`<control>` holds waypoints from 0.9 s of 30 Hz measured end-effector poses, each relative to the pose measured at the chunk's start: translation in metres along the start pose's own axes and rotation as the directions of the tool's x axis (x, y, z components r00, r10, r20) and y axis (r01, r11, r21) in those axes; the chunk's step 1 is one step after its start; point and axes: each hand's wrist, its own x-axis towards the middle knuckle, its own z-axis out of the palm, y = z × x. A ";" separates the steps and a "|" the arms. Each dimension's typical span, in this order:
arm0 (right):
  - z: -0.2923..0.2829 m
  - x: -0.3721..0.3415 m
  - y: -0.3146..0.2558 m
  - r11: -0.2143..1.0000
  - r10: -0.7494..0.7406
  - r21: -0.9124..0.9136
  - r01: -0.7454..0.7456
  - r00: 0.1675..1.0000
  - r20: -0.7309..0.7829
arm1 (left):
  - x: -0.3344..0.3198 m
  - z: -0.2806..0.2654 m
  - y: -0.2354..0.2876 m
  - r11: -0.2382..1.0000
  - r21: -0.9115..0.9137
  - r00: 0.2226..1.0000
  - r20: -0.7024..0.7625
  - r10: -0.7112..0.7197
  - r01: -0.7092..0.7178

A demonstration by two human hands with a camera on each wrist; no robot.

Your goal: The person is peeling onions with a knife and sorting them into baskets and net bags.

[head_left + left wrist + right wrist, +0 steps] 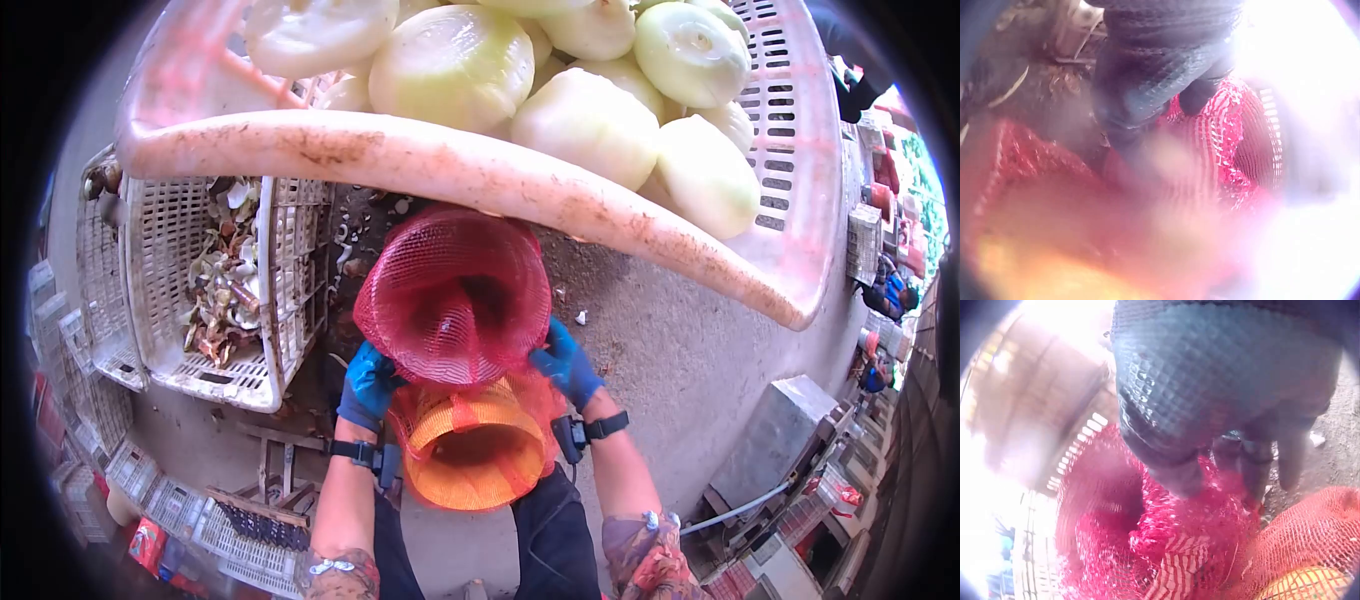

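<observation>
A red mesh bag (450,290) hangs with its mouth spread open in front of the person, below the crate of peeled onions (450,65). The gloved left hand (368,385) grips the mesh at its left side; in the left wrist view that hand (1160,69) has its fingers curled on the mesh. On the opposite side the gloved right hand (567,365) grips the net, and the right wrist view shows the hand (1222,387) with fingertips bent into it. Between the forearms is a yellow-orange ring-shaped piece (475,455), partly wrapped in red mesh, above the person's lap.
The white crate's rim (450,165) crosses the upper view above the hands. At left stands a plastic crate (170,240) holding peelings (225,290). A grey metal box (775,440) is at lower right. Stacked crates and other people are farther off.
</observation>
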 end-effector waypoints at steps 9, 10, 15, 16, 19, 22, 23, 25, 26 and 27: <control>-0.016 0.081 -0.011 0.992 0.055 -0.106 -0.065 0.993 -0.101 | 0.015 0.050 0.029 0.840 0.396 0.917 0.013 0.398 -0.370; -0.005 0.079 -0.010 0.963 0.006 -0.266 -0.047 0.989 -0.151 | 0.022 0.043 0.021 0.819 0.422 0.907 0.018 0.421 -0.389; 0.033 0.027 0.010 0.980 -0.014 -0.193 -0.044 0.958 -0.287 | 0.024 0.032 0.038 0.647 0.602 0.858 0.133 0.497 -0.468; 0.031 0.015 0.015 0.999 -0.005 -0.050 -0.007 0.971 -0.240 | 0.023 0.029 0.041 0.604 0.648 0.859 0.164 0.485 -0.464; 0.003 -0.007 -0.001 0.964 0.198 0.182 -0.192 0.980 -0.018 | 0.017 0.020 0.062 0.822 0.480 0.951 0.184 0.247 -0.306; -0.027 0.009 -0.038 0.940 0.266 0.260 -0.221 0.952 -0.149 | 0.010 0.040 0.094 0.838 0.426 0.937 0.222 0.268 -0.341; -0.029 0.028 -0.030 0.951 0.254 0.209 -0.228 0.961 -0.111 | 0.015 0.038 0.098 0.689 0.542 0.876 0.283 0.390 -0.482; -0.038 0.072 -0.006 0.970 0.229 0.097 -0.225 0.973 -0.034 | 0.048 0.025 0.100 0.471 0.636 0.788 0.434 0.436 -0.611; -0.035 0.092 0.002 0.978 0.205 0.025 -0.205 0.979 -0.011 | 0.065 0.019 0.101 0.352 0.656 0.735 0.504 0.454 -0.667; -0.032 0.107 0.010 0.984 0.171 -0.044 -0.171 0.985 -0.012 | 0.072 0.028 0.105 0.260 0.662 0.699 0.574 0.426 -0.703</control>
